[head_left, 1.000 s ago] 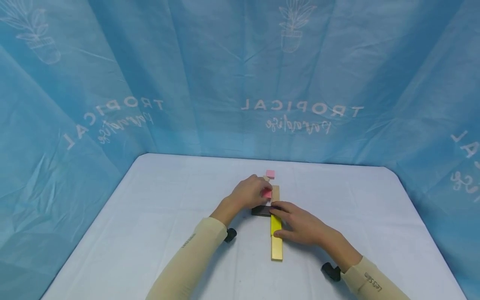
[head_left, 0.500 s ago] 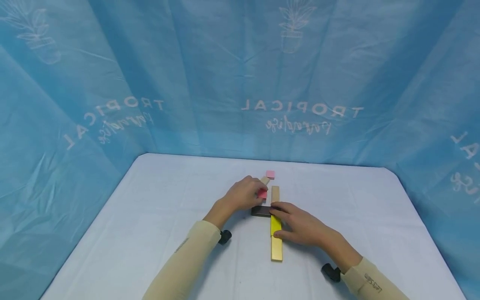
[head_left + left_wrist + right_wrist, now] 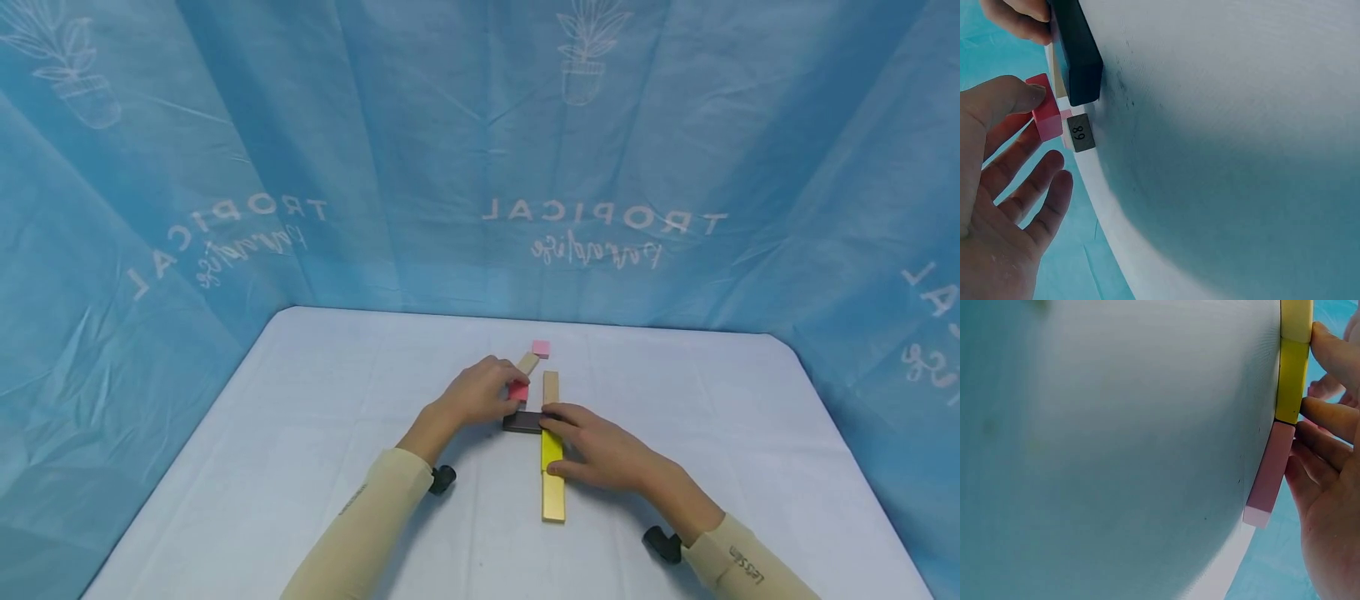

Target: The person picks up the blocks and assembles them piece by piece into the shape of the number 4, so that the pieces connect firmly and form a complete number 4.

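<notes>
My left hand (image 3: 480, 392) pinches a red block (image 3: 1047, 112) between thumb and index finger, its other fingers spread loosely below. Near it is the black block (image 3: 522, 422), lying crosswise to a row of blocks. That row has a gold block (image 3: 553, 502) nearest me, a yellow block (image 3: 552, 450) in the middle and a beige block (image 3: 551, 385) farthest; the beige one looks pinkish in the right wrist view. The fingertips and thumb of my right hand (image 3: 603, 450) rest on the row, partly covering the yellow block and the black block's right end.
Behind the left hand a slanted pale block (image 3: 529, 362), its numbered end showing in the left wrist view, lies on the white table (image 3: 360, 433). A pink block (image 3: 541, 348) sits farther back. A blue printed curtain (image 3: 420, 150) surrounds the table.
My left hand has drawn left, away from the row, with the red block in its grasp. More of the slanted pale block shows. The right hand keeps its place.
</notes>
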`<state>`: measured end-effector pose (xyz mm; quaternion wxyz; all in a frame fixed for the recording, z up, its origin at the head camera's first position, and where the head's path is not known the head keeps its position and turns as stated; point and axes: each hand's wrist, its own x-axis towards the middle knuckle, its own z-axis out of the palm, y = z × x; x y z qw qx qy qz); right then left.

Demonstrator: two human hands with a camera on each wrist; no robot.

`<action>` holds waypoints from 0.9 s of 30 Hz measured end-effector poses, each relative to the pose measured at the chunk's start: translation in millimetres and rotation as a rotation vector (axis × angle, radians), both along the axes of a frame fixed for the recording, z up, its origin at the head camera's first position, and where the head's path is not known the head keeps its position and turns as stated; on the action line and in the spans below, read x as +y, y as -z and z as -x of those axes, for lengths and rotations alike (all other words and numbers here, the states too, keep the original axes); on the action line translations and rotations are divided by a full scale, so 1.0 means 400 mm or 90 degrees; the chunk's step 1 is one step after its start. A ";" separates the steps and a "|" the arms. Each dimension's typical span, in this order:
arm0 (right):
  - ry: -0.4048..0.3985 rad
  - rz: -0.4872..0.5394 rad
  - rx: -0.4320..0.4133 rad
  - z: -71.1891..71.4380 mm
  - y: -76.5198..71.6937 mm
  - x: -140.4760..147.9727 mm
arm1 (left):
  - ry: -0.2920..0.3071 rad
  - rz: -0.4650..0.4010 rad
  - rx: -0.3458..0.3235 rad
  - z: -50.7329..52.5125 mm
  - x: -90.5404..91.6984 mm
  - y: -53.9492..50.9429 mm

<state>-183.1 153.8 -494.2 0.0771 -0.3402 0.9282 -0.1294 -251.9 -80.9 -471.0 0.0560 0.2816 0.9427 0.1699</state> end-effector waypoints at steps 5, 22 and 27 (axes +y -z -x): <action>0.003 0.007 -0.004 0.002 0.000 -0.002 | 0.000 0.002 0.007 0.001 -0.018 -0.002; -0.003 0.005 -0.022 0.007 0.009 -0.005 | -0.009 0.024 -0.006 -0.017 -0.061 0.003; 0.007 -0.010 -0.024 0.008 0.011 0.002 | -0.001 0.021 -0.003 -0.018 -0.062 0.011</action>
